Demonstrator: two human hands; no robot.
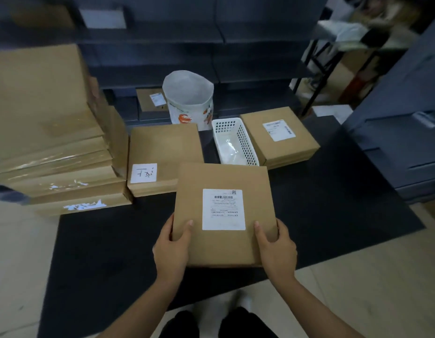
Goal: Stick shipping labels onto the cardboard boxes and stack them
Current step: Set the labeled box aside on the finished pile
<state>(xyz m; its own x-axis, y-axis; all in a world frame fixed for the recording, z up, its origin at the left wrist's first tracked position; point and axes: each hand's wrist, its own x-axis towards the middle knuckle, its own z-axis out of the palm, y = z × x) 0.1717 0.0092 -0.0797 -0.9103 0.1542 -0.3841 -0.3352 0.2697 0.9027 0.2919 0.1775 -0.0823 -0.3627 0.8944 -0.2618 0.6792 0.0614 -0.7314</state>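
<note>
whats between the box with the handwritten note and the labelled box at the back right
A white perforated plastic basket sits between the handwritten-note box and the labelled box, touching the latter, on the black mat, seen in the head view.

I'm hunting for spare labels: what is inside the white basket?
The white basket shows only a clear, crumpled bit of plastic film on its floor. No labels are visible; its near end is hidden behind the held box.

a packing storeroom: stacked cardboard boxes (53,132), dark shelving (150,40), labelled parcels (279,135).
</note>
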